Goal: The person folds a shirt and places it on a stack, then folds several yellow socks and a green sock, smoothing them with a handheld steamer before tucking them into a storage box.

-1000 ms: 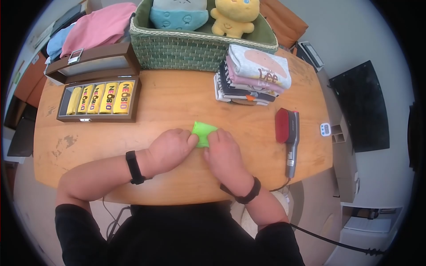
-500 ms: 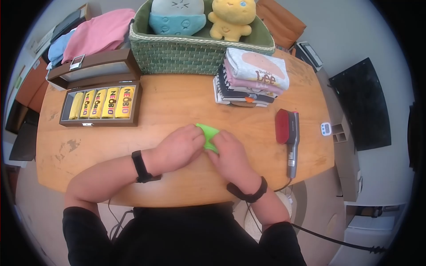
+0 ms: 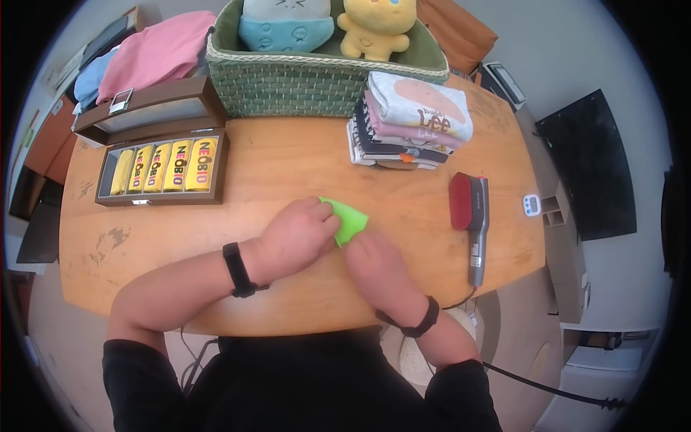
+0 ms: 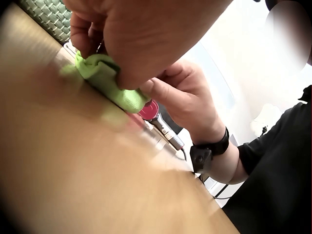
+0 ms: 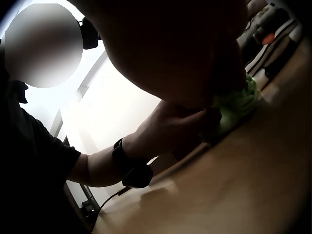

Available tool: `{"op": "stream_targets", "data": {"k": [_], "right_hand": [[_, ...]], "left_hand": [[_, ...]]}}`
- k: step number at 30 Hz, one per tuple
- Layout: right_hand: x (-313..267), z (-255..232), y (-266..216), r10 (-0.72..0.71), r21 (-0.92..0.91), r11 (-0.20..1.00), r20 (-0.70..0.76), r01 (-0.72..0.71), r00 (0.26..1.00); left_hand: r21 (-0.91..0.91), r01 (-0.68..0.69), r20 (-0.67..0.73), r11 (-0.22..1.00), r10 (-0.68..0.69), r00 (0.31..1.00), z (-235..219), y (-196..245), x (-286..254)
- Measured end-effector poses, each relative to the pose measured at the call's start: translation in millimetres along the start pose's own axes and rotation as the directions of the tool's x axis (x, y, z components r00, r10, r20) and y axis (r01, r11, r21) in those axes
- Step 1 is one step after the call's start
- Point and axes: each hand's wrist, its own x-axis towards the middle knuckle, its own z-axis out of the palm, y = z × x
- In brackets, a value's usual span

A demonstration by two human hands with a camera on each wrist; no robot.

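Note:
Between the two hands is a small folded green cloth (image 3: 351, 222), close over the middle of the table. My left hand (image 3: 299, 236) grips its left end with curled fingers. At the lower right edge, my right hand (image 3: 380, 268) pinches it. The left wrist view shows the cloth (image 4: 105, 80) rolled or folded into a thick strip, with the right hand's (image 4: 187, 97) thumb against its near end. In the dark right wrist view the bunched cloth (image 5: 239, 107) sits low over the wood, partly hidden by the right hand.
A brown box (image 3: 222, 169) with yellow NEOBIO rolls stands open at left. Behind are a green woven basket (image 3: 288, 90) holding plush toys and a stack of folded shirts (image 3: 417, 119). A red-and-grey corded brush (image 3: 476, 223) and white timer (image 3: 531, 205) lie at right.
Both hands have moved slightly right with the green cloth. The cloth has turned, and more of it shows between the hands. The right hand has come down a little toward the body.

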Motion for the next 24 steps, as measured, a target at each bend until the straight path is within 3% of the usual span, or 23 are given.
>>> {"op": "stream_targets", "data": {"k": [9, 11, 15, 17, 21, 24], "right_hand": [[0.0, 1.6, 0.6, -0.004, 0.009, 1.0, 0.065, 0.004, 0.998], [1.4, 2.7, -2.3, 0.004, 0.0, 1.0, 0.073, -0.004, 0.997], [5.8, 2.3, -7.8, 0.075, -0.016, 0.997, 0.124, -0.074, 0.989], [7.7, -1.9, -8.1, 0.113, -0.029, 0.993, 0.161, -0.11, 0.98], [11.8, -3.9, -7.5, 0.135, -0.026, 0.991, 0.203, -0.132, 0.97], [10.5, 4.1, -3.8, 0.132, -0.02, 0.991, 0.202, -0.13, 0.97]], "left_hand": [[-0.009, -0.09, 0.048, 0.996, 0.09, 0.995, -13.2, -7.8, -6.9], [0.041, -0.218, 0.087, 0.975, 0.214, 0.973, -21.2, -13.0, -13.1], [0.101, -0.302, 0.189, 0.948, 0.279, 0.941, -29.1, -13.6, -15.1], [0.159, -0.452, 0.248, 0.878, 0.408, 0.879, -29.7, -16.2, -16.9], [0.176, -0.454, 0.293, 0.874, 0.393, 0.871, -35.3, -18.3, -21.2], [0.228, -0.469, 0.233, 0.853, 0.42, 0.877, -35.1, -12.7, -20.0]]}}
